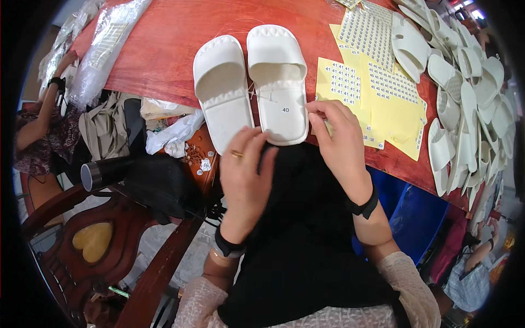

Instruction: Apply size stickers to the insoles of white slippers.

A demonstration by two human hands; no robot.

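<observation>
The two slippers [251, 87] are plain white, the right one with a small dark size mark on its insole. The surface [169, 44] beneath is reddish-brown wood grain. The sticker sheets [383, 104] are yellow, covered with rows of small white labels printed in dark blue. The slipper pile [465, 98] is white throughout. The left hand [243, 169] wears a gold ring and a black wristband; the right hand [339, 142] has a black wristband too. The lap cloth [301, 246] is black, the sleeves [410, 284] cream knit.

Footwear workshop, heaped white slippers [465, 104], yellow size-sticker sheets [377, 98], red worktable [164, 44]
</observation>
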